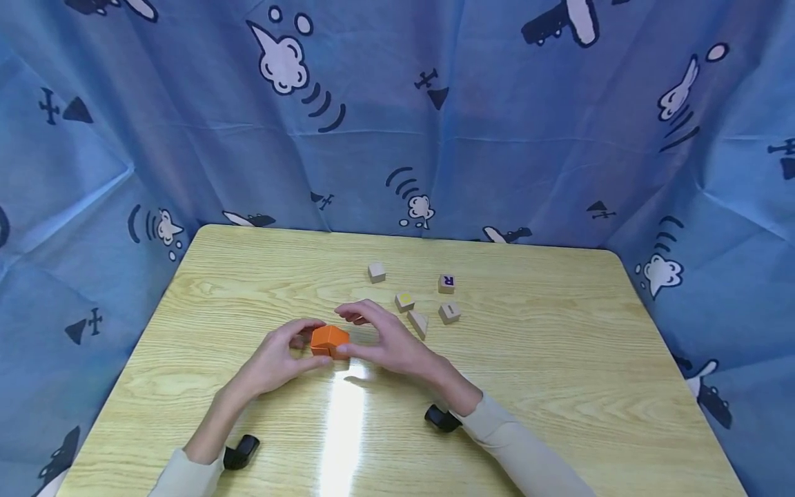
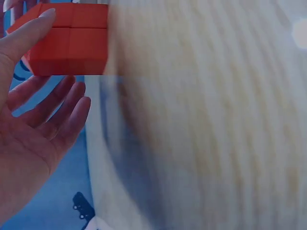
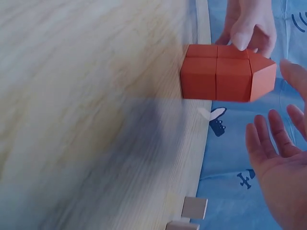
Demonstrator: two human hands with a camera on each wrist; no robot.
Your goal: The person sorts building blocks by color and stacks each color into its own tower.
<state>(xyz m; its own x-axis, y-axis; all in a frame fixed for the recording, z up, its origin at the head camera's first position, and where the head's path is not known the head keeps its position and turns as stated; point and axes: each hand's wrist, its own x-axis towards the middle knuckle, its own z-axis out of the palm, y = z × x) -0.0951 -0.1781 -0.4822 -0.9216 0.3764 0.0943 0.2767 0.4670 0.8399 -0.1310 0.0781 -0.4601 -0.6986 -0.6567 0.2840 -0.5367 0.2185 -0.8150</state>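
Note:
Several orange blocks stand stacked on the table, square faces below and a pointed, sloping-sided top. My left hand holds the stack from the left, thumb across its front and fingers around the back-left side; the index fingertip is hidden. My right hand is beside it on the right, fingers spread and apart from the blocks. Its thumb overlaps the stack's front right side in the head view; contact there is hard to tell.
Beyond my right hand lie a plain wooden cube, a cube marked R, one with a yellow mark, one with a dash and a wooden triangle. A patterned blue curtain borders the table.

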